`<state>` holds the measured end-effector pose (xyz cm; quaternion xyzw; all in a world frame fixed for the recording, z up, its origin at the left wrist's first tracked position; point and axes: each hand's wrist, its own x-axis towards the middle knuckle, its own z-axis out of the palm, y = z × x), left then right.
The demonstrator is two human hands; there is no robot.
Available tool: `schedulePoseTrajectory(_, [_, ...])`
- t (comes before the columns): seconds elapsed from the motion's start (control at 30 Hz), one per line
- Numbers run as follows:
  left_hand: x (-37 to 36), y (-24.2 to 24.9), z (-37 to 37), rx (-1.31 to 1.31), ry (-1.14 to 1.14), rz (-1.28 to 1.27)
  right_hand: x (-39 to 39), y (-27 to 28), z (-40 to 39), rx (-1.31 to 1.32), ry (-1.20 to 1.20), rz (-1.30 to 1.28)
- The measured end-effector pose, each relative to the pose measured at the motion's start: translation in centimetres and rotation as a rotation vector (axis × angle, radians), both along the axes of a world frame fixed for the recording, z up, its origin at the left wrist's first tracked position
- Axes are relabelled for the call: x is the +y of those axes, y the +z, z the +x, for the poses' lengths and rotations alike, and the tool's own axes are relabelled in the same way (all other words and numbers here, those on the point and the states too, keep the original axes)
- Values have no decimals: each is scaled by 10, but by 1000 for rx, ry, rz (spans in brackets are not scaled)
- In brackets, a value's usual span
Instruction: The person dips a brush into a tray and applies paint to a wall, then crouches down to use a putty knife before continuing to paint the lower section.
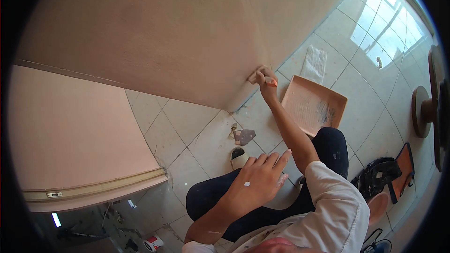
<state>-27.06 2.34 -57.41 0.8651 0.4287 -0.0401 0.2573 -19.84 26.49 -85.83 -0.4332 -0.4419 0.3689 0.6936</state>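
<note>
My right hand reaches out to the bottom of the pinkish wall and is closed around a paintbrush with an orange handle end. Its bristle end is at the wall near the floor corner, mostly hidden by my fingers. My left hand hovers over my bent knee, fingers stretched out, holding nothing. White paint spots mark its back and thumb. Beside my right forearm a peach paint tray with a ribbed bottom and smears of paint rests on the tiles.
A clear plastic sheet lies behind the tray. Broken grey fragments lie near the wall corner. To the right are a black bag, a pink bucket and a round wooden stand. A door frame crosses the lower left.
</note>
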Motion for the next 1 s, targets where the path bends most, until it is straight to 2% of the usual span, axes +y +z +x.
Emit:
schedulePoseTrajectory(0.17, [-3,6,4,13,-7,24,-8,103,15,174,76,101])
schedulePoseTrajectory(0.23, [-6,8,5,-18,-17,52,-21,121,17,302,-15,272])
schedulePoseTrajectory(0.27, [-8,9,5,-14,-17,53,-28,121,14,245,-57,277])
schedulePoseTrajectory(0.4, [-16,12,5,-18,-37,59,-36,35,-21,76,-35,160])
schedulePoseTrajectory(0.47, [-18,12,6,-26,-41,51,-42,-10,-29,-187,-119,162])
schedulePoseTrajectory(0.6, [-25,14,7,14,-67,1,-58,-87,-28,-165,-143,53])
schedulePoseTrajectory(0.83, [-31,15,10,33,-101,1,-33,23,-47,17,-91,23])
schedulePoseTrajectory(0.9, [-27,28,18,30,-92,-13,-44,63,-37,62,-189,286])
schedulePoseTrajectory(1.0, [-30,20,15,27,-99,-31,-59,72,-35,171,-168,212])
